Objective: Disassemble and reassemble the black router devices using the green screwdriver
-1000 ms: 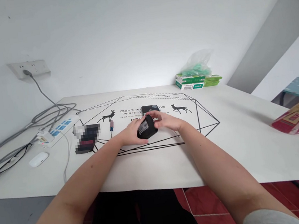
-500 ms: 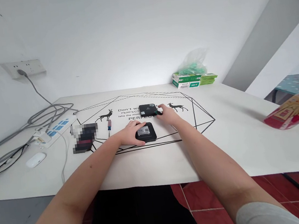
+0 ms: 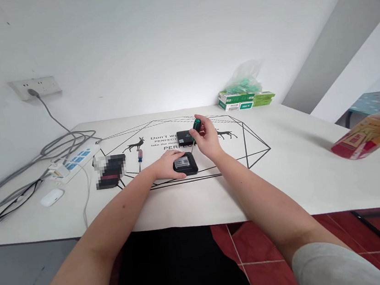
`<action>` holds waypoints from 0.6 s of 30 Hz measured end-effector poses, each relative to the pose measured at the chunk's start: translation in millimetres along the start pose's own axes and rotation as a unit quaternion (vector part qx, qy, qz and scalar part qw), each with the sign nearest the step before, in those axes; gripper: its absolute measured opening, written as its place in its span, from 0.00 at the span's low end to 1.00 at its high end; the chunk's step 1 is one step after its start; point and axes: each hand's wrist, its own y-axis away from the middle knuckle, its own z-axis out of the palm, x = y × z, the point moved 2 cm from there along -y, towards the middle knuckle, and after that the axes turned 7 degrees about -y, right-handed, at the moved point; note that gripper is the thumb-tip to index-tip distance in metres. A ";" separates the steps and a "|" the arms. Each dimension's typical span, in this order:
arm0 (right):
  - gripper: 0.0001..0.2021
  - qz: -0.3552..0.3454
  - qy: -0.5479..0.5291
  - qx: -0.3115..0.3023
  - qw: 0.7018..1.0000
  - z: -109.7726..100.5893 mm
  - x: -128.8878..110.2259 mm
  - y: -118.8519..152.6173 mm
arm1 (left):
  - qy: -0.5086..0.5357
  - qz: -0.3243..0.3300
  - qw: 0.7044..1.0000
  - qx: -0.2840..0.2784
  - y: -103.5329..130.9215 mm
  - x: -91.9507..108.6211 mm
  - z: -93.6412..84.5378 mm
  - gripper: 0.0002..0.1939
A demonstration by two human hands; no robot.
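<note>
On the white table lies a black box with a silver label (image 3: pixel 183 163); my left hand (image 3: pixel 168 166) grips its left side between thumb and fingers. My right hand (image 3: pixel 207 139) is closed around a green and black screwdriver (image 3: pixel 196 125), held upright with its thin shaft pointing down to the upper right corner of the labelled box. Whether the tip touches a screw is too small to tell. Behind that box sits a second flat black box (image 3: pixel 184 137), partly covered by my right hand.
Left of my hands lie a second screwdriver (image 3: pixel 140 156), a blurred dark object (image 3: pixel 111 171), a white mouse (image 3: pixel 51 197), glasses (image 3: pixel 17 200) and a power strip (image 3: pixel 78 162) with cables. Green-white boxes (image 3: pixel 236 99) stand at the back, a bottle (image 3: pixel 365 134) at the right.
My right hand has lifted from beside the rear black box with the green screwdriver, now upright over the labelled box. My left hand keeps its hold. The view has shifted slightly.
</note>
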 end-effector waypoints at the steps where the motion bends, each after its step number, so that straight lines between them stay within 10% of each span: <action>1: 0.31 -0.005 0.007 0.000 1.000 0.7 -0.6 0.6 | -0.003 -0.001 1.000 -0.001 0.0 0.1 -0.1 0.54; 18: 0.22 -0.015 0.001 -0.004 1.000 17.9 -13.8 10.7 | -0.048 0.004 0.998 0.031 -7.8 5.0 9.2 0.44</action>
